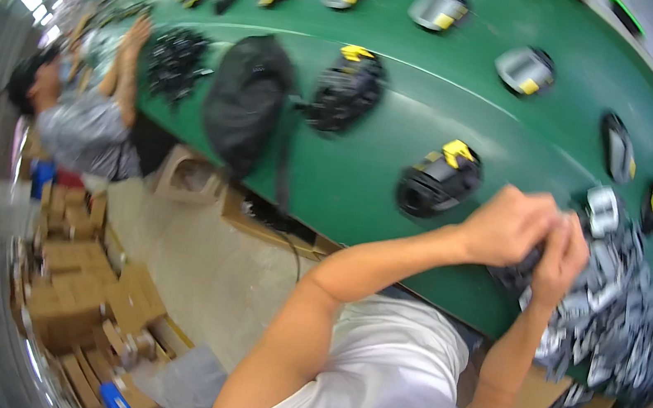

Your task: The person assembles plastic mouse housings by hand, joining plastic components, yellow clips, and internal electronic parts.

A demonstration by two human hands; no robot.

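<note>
My left hand [510, 223] and my right hand [562, 255] meet over the green table [328, 192], both closed with fingertips pinched together. Whatever they grip between them is too small and blurred to name. Just left of my hands lies a black, rounded bundle with a yellow piece [440, 180] on top. To the right of my right hand, a large heap of grey and black strap-like pieces with pale labels [612, 307] covers the table. Part of a dark thing [515, 272] shows beneath my hands.
Grey-and-black oval items with yellow patches [439, 11] stand spaced along the far strip. Further left are another black-and-yellow bundle [348, 90], a black bag [247, 101] and a dark pile [175, 62]. A co-worker [91, 129] sits at left. Cardboard boxes [73, 285] crowd the floor.
</note>
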